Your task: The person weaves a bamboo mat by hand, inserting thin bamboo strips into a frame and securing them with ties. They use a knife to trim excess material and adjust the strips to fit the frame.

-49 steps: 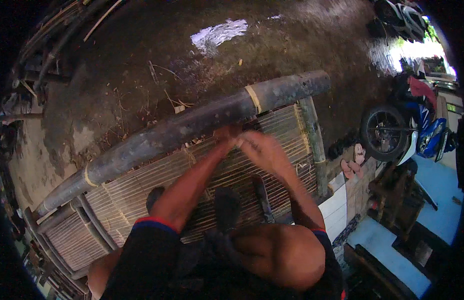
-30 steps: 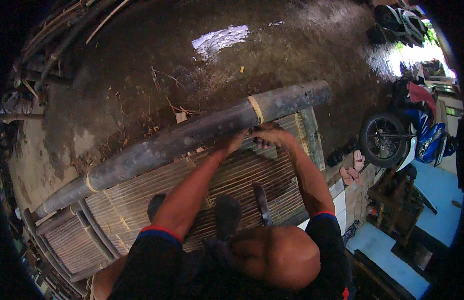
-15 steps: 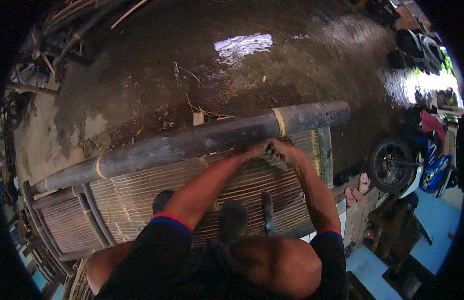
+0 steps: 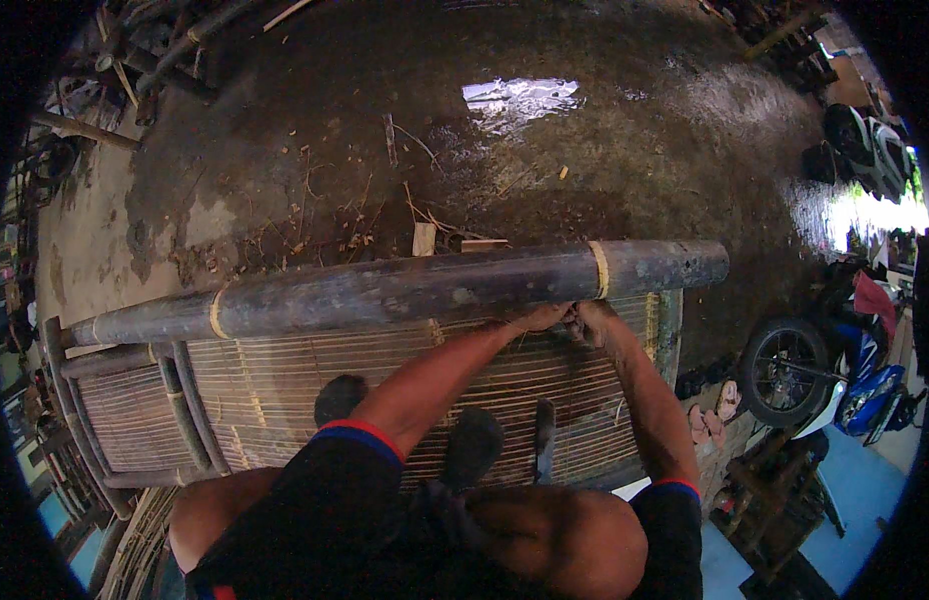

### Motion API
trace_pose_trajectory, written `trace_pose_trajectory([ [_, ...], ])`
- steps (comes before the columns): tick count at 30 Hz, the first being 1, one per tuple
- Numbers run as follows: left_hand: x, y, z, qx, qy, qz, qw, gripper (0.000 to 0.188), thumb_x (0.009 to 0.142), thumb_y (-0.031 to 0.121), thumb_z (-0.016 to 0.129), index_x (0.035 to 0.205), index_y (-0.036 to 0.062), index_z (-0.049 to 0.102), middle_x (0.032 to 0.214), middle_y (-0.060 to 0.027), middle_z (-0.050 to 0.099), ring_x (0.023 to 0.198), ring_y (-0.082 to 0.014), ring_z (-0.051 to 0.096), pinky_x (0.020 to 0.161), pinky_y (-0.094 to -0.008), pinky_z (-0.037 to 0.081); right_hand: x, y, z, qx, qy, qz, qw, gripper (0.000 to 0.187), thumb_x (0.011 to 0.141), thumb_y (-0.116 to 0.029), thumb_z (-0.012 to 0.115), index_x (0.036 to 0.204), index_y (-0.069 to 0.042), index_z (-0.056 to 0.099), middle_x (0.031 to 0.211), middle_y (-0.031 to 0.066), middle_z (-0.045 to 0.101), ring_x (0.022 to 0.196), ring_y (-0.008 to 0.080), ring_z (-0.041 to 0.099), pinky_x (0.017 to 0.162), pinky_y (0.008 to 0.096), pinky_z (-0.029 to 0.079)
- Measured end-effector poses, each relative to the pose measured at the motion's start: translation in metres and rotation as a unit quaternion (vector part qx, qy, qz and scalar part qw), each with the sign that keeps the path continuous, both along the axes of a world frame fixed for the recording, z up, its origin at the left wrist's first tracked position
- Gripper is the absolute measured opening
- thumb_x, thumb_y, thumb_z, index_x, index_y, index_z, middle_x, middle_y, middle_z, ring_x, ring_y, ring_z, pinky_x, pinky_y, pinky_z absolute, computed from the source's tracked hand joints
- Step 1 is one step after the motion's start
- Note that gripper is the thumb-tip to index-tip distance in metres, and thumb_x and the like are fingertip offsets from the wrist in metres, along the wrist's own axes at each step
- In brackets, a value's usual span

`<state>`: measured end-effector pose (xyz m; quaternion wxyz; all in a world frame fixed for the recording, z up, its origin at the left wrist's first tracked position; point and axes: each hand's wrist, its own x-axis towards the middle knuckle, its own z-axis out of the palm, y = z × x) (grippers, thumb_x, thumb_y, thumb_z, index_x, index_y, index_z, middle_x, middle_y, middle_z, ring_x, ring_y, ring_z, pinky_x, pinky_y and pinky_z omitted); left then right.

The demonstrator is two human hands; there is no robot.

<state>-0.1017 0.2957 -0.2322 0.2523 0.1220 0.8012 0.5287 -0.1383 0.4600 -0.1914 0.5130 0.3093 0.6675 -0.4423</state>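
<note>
A thick dark bamboo pole (image 4: 405,290) lies across the upper edge of a woven bamboo panel (image 4: 285,390), and both hands meet at its underside near the pale binding band (image 4: 598,270) toward its right end. The left hand (image 4: 538,318) and right hand (image 4: 587,322) are curled close together against the pole and the panel's slats — whether either actually grips anything cannot be told, since the fingers are small and bunched in shadow. Compared with a second and a half ago, the hands have shifted rightward along the pole and pressed tighter under it, and the view has swung so that the pole now runs nearly level rather than slanting.

The panel rests on a dark, damp earthen floor (image 4: 545,170) littered with splinters and offcuts, a bright wet patch (image 4: 520,95) shining farther off. A long dark tool (image 4: 545,440) lies on the slats beside the person's dark shoes (image 4: 472,445). A blue and red motorcycle (image 4: 835,370) stands at the right, sandals (image 4: 715,410) near its wheel; poles (image 4: 155,60) are stacked at upper left.

The pole's left end and the panel's lower edge are cut off by the person's body and the lens rim — the corners are black.
</note>
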Motion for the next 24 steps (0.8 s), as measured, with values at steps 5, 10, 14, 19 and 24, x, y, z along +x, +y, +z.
trace_pose_trajectory([
  [5,-0.007,0.027,-0.024,0.095,-0.067,0.008,0.993,0.044,0.107,0.041,0.036,0.132,0.0083,0.051,0.132,-0.0141,0.053,0.117,-0.0313,0.049,0.107,-0.0463,0.037,-0.002,0.015,0.009,0.004,0.017,-0.030,0.999,0.022,0.099,-0.025,0.053,0.094,-0.005,0.061,0.074,0.0049,0.062,0.056,0.0161,0.055,0.045,0.0323,0.046],
  [10,0.010,0.022,-0.083,-0.010,0.094,0.063,0.994,0.053,0.106,0.047,0.030,0.142,0.0095,0.041,0.146,-0.0138,0.043,0.134,-0.0324,0.037,0.114,-0.0464,0.027,-0.009,-0.005,-0.009,-0.034,-0.008,-0.003,0.999,0.029,0.099,-0.031,0.053,0.090,-0.006,0.063,0.069,0.0038,0.063,0.052,0.0158,0.057,0.043,0.0310,0.044],
  [14,0.011,0.015,-0.024,0.028,-0.079,0.004,0.996,0.064,0.104,0.053,0.027,0.152,0.0113,0.031,0.158,-0.0137,0.030,0.146,-0.0345,0.024,0.120,-0.0478,0.017,-0.011,0.004,0.044,0.040,0.044,0.252,0.966,0.042,0.102,-0.041,0.042,0.095,-0.004,0.061,0.075,0.0114,0.065,0.061,0.0165,0.062,0.046,0.0311,0.044],
  [19,0.008,-0.001,0.054,-0.078,-0.075,-0.006,0.994,0.076,0.099,0.066,0.021,0.154,0.0136,0.032,0.158,-0.0163,0.031,0.146,-0.0379,0.027,0.120,-0.0529,0.017,-0.013,0.032,0.020,0.201,0.285,0.595,0.724,0.040,0.097,-0.041,0.047,0.109,-0.007,0.063,0.098,0.0105,0.070,0.088,0.0238,0.068,0.071,0.0408,0.054],
  [24,0.008,-0.018,0.072,-0.155,-0.174,-0.031,0.972,0.080,0.096,0.070,0.019,0.152,0.0152,0.035,0.152,-0.0195,0.039,0.141,-0.0408,0.035,0.118,-0.0546,0.022,-0.005,0.019,0.016,0.159,0.477,0.591,0.630,0.044,0.099,-0.042,0.042,0.134,-0.018,0.056,0.140,0.0127,0.054,0.130,0.0310,0.049,0.111,0.0469,0.035],
])
